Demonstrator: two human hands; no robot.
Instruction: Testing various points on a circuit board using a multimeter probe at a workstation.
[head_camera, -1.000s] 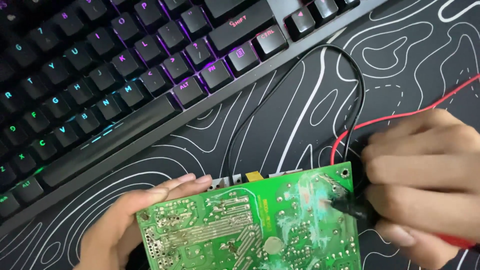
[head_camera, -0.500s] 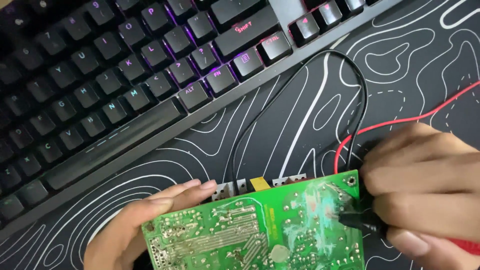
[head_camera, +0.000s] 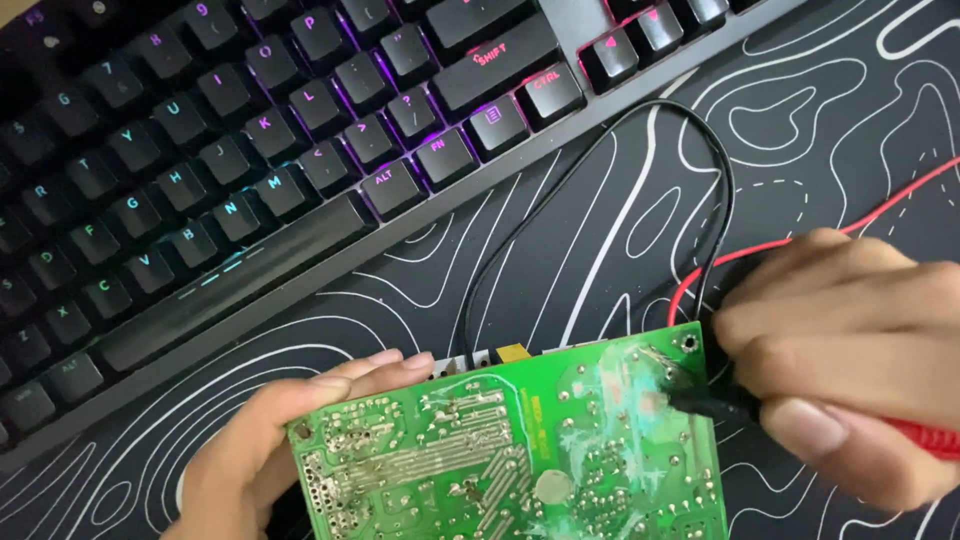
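Note:
A green circuit board (head_camera: 500, 455) with its solder side up sits at the bottom middle of the view. My left hand (head_camera: 265, 440) grips its left edge from beneath, fingers curled over the top rim. My right hand (head_camera: 850, 350) holds test probes: a black probe tip (head_camera: 700, 400) touches solder points at the board's upper right, and a red probe handle (head_camera: 925, 438) sticks out to the right under my thumb. A black lead (head_camera: 640, 170) and a red lead (head_camera: 870, 215) loop away across the mat.
A black keyboard (head_camera: 250, 170) with purple and teal backlit keys lies diagonally across the top left. Everything rests on a black desk mat (head_camera: 820, 120) with white contour lines.
The view has shifted so the board and both hands sit a little lower and to the right. The probe tip stays on the board's upper right area.

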